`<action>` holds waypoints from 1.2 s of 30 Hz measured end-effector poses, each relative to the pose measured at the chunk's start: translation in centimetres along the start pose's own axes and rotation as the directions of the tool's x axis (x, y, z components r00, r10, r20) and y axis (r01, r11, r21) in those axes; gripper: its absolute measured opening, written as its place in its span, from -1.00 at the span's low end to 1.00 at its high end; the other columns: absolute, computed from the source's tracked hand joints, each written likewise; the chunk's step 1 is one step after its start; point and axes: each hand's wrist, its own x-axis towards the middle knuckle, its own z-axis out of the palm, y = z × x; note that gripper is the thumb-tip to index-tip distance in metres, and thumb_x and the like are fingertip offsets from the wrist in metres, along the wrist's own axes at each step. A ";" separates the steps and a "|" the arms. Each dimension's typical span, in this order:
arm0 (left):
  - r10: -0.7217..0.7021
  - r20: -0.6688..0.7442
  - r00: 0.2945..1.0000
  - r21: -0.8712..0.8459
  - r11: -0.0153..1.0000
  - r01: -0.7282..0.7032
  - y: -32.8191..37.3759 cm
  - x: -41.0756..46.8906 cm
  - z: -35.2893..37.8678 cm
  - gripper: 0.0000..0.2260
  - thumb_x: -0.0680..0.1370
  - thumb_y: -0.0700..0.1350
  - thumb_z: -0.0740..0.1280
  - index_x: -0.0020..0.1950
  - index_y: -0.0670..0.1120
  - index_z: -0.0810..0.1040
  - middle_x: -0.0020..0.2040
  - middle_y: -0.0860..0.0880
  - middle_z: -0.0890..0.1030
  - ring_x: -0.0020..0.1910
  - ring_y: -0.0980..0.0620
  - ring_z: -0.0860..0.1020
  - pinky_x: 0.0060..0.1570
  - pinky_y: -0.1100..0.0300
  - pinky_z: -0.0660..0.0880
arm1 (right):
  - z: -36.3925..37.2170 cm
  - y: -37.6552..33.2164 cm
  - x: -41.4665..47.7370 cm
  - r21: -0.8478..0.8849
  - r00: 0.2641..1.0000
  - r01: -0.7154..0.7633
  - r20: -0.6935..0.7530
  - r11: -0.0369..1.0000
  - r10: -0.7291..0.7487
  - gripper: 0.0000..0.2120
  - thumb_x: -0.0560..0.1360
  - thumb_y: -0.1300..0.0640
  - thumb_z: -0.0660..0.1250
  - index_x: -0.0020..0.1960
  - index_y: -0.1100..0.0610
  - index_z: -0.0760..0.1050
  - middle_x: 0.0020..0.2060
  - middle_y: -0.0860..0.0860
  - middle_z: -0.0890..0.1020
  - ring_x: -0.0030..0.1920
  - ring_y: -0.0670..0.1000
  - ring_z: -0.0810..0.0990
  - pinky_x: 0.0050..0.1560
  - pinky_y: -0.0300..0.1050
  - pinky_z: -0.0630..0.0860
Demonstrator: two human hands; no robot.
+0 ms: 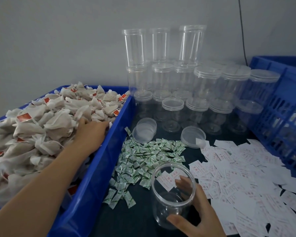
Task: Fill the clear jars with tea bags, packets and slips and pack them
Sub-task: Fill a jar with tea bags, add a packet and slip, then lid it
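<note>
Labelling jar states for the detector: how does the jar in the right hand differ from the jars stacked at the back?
The held jar has no lid; the stacked jars wear lids, as far as shows. The right hand grips the held jar; nothing touches the stacked jars. The held jar is alone, nearest the camera; the stacked jars stand in tiers. Both are clear, round plastic.

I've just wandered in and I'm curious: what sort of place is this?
Probably a small hand-packing workshop for tea: a blue crate heaped with tea bags, rows of empty clear jars, and loose piles of green packets and printed slips.
</note>
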 end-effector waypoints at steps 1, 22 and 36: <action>0.003 -0.038 0.999 -0.013 1.000 -0.004 -0.1 -0.2 0.2 -0.83 0.58 -0.23 0.13 -0.05 0.01 0.46 -0.09 0.01 0.62 -0.11 -0.03 0.46 -0.09 0.10 0.06 | 0.0 0.1 0.0 -0.002 1.000 0.007 -0.004 1.000 -0.007 -0.02 0.05 -0.41 0.61 0.39 -0.21 0.36 0.27 -0.37 0.52 0.30 -0.25 0.51 0.29 -0.31 0.47; 0.456 -0.077 0.887 -0.885 0.378 -0.271 13.8 -10.2 -9.2 -0.79 0.48 0.17 0.27 0.03 0.15 0.33 -0.08 0.17 0.56 -0.32 0.16 0.57 -0.40 0.29 0.55 | 0.6 0.2 -0.4 -0.031 0.998 0.060 0.014 0.998 -0.059 -0.24 0.33 -0.32 0.53 0.40 -0.45 0.20 0.35 -0.31 0.47 0.35 -0.26 0.46 0.22 -0.49 0.37; -0.034 0.043 0.998 -0.043 0.998 0.036 -0.2 -2.1 -3.0 -0.87 0.60 -0.08 0.23 0.05 -0.09 0.52 0.18 -0.12 0.50 0.16 -0.10 0.42 0.22 -0.07 0.35 | 1.1 0.5 -0.1 0.010 0.999 0.040 -0.029 0.999 -0.040 -0.16 0.35 -0.42 0.42 0.49 -0.27 0.11 0.33 -0.44 0.39 0.36 -0.35 0.37 0.21 -0.56 0.30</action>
